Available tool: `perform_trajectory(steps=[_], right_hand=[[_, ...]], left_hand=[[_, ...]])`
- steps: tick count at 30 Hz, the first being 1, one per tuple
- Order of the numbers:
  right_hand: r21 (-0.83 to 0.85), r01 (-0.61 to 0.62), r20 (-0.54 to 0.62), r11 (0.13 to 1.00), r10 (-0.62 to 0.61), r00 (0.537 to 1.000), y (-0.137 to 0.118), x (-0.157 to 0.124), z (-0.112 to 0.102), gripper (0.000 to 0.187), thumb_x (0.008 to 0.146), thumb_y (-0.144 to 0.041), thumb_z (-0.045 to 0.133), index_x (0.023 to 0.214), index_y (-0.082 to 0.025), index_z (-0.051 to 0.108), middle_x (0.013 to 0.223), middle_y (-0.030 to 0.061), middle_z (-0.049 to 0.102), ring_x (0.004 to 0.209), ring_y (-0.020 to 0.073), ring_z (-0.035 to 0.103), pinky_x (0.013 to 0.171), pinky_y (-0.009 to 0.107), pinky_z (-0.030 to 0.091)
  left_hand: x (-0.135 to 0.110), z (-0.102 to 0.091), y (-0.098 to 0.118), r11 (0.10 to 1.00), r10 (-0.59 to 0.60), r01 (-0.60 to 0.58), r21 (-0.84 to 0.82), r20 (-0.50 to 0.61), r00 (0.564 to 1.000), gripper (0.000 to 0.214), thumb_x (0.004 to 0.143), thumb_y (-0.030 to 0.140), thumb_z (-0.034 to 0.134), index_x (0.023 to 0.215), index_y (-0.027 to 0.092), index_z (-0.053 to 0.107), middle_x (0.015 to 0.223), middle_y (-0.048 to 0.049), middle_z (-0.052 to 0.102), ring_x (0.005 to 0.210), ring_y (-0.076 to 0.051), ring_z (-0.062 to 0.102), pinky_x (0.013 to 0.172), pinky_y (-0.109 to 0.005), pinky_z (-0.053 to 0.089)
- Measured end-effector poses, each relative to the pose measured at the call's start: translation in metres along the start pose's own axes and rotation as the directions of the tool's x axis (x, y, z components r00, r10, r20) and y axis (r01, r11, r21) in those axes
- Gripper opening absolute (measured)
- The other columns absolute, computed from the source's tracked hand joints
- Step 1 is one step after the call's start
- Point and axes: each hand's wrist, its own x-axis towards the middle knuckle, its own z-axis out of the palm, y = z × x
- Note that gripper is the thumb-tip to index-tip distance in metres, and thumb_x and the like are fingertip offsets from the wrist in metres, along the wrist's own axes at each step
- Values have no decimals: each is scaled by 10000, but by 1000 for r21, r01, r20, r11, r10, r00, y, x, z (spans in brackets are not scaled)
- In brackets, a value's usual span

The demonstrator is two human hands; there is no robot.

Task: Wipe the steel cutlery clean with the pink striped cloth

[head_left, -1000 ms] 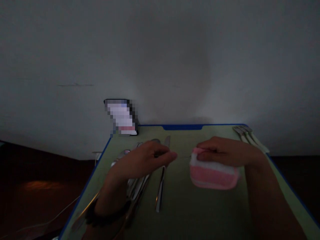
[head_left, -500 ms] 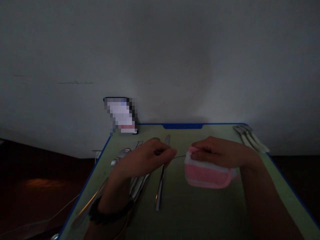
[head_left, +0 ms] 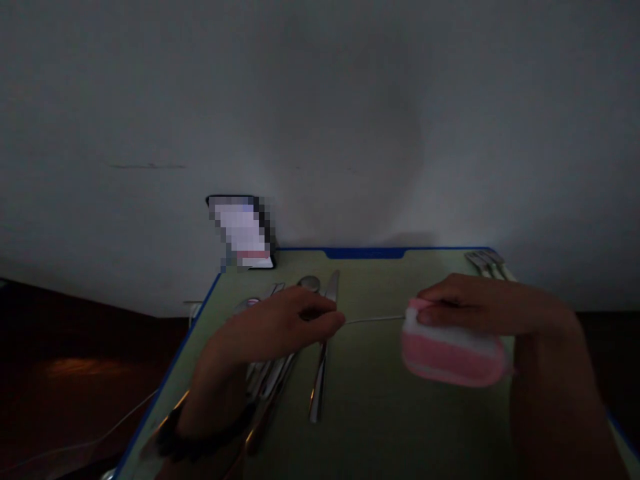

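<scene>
My left hand [head_left: 285,327] is closed in a pinch on one end of a thin, light stem [head_left: 375,321], which looks like a piece of cutlery seen edge-on; its exact kind does not show. The stem runs across to a pink and white cloth [head_left: 453,360]. My right hand [head_left: 475,305] grips this cloth between thumb and fingers, and the stem's far end is hidden there. A table knife [head_left: 320,387] lies below and just right of my left fingers. Beyond that hand is a spoon's bowl [head_left: 309,283], while other cutlery [head_left: 267,380] lies partly hidden under my left forearm.
Several forks [head_left: 489,262] with pale handles lie at the table's back right corner, partly covered by my right hand. A phone [head_left: 243,230] leans against the wall [head_left: 350,120] at the back left. The green table [head_left: 370,413] has a blue edge.
My right hand and the cloth have moved right, away from my left hand, baring more of the stem. My left hand has shifted slightly left and down.
</scene>
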Motion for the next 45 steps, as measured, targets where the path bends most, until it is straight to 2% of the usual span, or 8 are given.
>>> perform_trajectory(steps=[8,14,23,29,36,40,42,45], right_hand=[[-47,208,93,977,-203,975,-28,41,24,308,905,-333,371,803,-136,585,646,0,568,540,79,464,512,200,326],[-26,305,2,952,-305,952,-29,57,31,248,914,-283,371,872,-137,568,704,4,568,610,84,485,560,197,344],[118,87,27,989,-91,995,9,31,17,354,894,-451,367,863,-163,571,667,-12,511,587,90,452,522,196,347],[268,-19,-96,963,46,994,39,20,46,458,872,-542,333,846,-155,576,663,1,548,585,104,484,529,208,371],[94,0,-407,996,38,913,37,13,92,474,881,-521,313,1047,-150,558,970,88,619,854,193,567,718,305,448],[-122,-50,-748,991,-59,661,8,-1,96,616,837,-471,456,1353,-177,291,1351,145,392,1253,244,336,995,414,305],[-254,-61,-788,965,-170,591,-10,-6,95,556,846,-424,468,1332,-188,333,1333,132,418,1252,228,335,1007,404,286],[-356,-97,-753,930,-223,619,-24,-11,94,268,904,-322,385,1032,-184,576,979,81,634,966,192,546,899,357,362]], left_hand=[[7,9,12,987,69,-82,136,94,993,351,816,442,436,674,170,607,595,35,518,558,-89,463,512,-224,265],[16,12,10,987,94,-106,125,99,991,369,845,427,404,659,159,576,563,40,476,513,-75,415,480,-228,220],[15,2,-1,993,81,-84,81,37,996,405,845,462,401,654,160,593,582,24,494,545,-99,446,499,-222,257],[0,-12,-17,999,20,-19,43,-10,1000,426,834,508,398,658,169,586,570,25,479,527,-107,438,478,-214,279],[-25,-23,-14,996,-48,59,73,-151,987,464,819,528,396,607,165,595,524,8,510,488,-110,451,472,-209,311],[-22,-10,16,1000,5,-2,19,-179,984,475,797,533,430,583,151,615,475,13,500,411,-79,388,418,-197,262],[-13,3,29,996,57,-69,-63,-186,981,473,806,525,423,602,146,620,433,21,480,390,-79,386,410,-194,265],[5,23,41,963,124,-165,-210,-197,973,535,835,525,365,618,118,635,394,16,468,391,-86,415,440,-198,321]])
